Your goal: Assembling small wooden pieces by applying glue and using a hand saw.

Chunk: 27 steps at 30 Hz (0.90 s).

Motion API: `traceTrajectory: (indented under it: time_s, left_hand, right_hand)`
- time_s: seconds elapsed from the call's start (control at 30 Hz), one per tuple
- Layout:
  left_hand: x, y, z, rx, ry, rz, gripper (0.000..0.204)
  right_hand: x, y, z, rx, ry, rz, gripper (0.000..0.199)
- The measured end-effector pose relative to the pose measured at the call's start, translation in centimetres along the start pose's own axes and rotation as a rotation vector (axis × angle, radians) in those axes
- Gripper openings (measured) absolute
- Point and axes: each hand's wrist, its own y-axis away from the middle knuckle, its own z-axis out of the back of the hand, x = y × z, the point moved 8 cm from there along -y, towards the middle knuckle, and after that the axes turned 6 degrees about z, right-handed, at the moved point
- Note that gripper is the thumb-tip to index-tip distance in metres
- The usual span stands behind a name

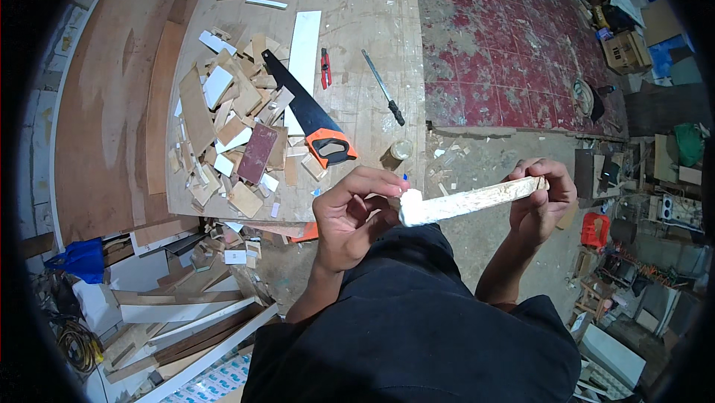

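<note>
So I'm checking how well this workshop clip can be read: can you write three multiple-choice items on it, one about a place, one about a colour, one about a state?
1. Where does the handsaw lie?
A. on the plywood bench top, beside the pile of offcuts
B. on the red floor
C. in the person's lap

2. What colour is the saw's handle?
A. blue
B. orange and black
C. plain wood

3. How is the pale wooden strip held?
A. lying loose on the bench
B. in one hand only
C. with a hand at each end

Key: 1 A, it rests on the bench top by the offcuts. 2 B, the grip is orange with black. 3 C, the left hand and right hand each grip an end.
</note>
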Motion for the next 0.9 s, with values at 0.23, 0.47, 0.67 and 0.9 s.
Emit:
traceTrajectory:
  time_s: [0.23,0.47,0.67,0.9]
  left_hand:
    - [-0.5,0.2,-0.2,-0.016,-0.051,-0.01,0.021]
    - [-0.7,0.1,-0.3,0.001,-0.078,-0.022,0.021]
    - [-0.7,-0.2,-0.5,-0.007,-0.1,-0.053,0.022]
    - [-0.4,-0.2,-0.2,-0.011,-0.096,-0.028,0.023]
  right_hand:
    - [0.2,-0.3,2.1,-0.09,-0.065,0.074,0.038]
    - [0.1,-0.3,1.9,-0.089,-0.049,0.061,0.038]
    - [-0.1,0.1,0.3,-0.01,-0.049,0.015,0.039]
    - [-0.3,0.1,2.4,-0.154,-0.098,0.039,0.039]
